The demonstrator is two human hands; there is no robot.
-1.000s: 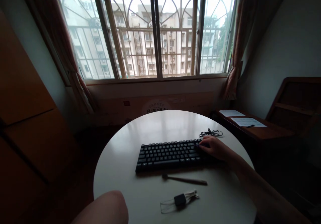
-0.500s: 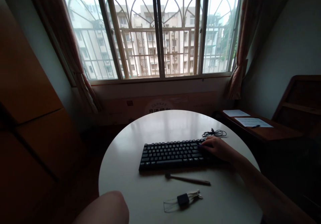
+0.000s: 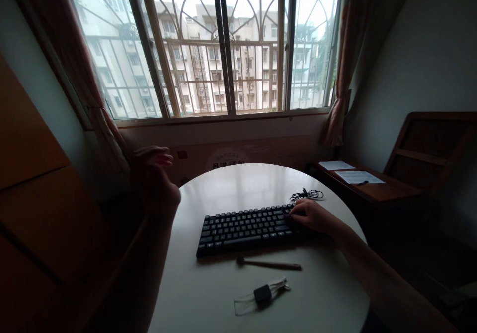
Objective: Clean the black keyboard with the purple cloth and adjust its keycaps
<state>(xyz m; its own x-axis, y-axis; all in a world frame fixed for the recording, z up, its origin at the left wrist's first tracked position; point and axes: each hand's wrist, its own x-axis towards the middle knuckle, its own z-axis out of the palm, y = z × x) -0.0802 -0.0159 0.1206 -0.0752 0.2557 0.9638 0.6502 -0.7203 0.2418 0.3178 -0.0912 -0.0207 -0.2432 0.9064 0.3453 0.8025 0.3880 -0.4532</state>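
Observation:
A black keyboard (image 3: 244, 229) lies slightly slanted on the round white table (image 3: 194, 293). My right hand (image 3: 311, 216) rests over its right end, fingers bent and closed against it. A small dark purplish spot shows by the fingertips, too unclear to name. Left of the table, my left hand (image 3: 156, 176) is raised in the air, its fingers loosely extended toward the right, apart from the keyboard. Nearer me lie a thin stick with a dark rounded head (image 3: 268, 264), like a small brush, and a wire keycap puller (image 3: 263, 294) with a black body.
Behind the keyboard's right end sits a coiled black cable (image 3: 307, 194). To the right, a brown wooden surface (image 3: 387, 191) carries papers (image 3: 359, 177) and a pen (image 3: 362, 183). A barred window (image 3: 223, 74) is ahead; a wooden cabinet (image 3: 33, 189) stands at left.
My left arm has come up, bringing the left hand into view beside the table. My right hand remains on the keyboard. The whole view has shifted, so things appear slightly further left.

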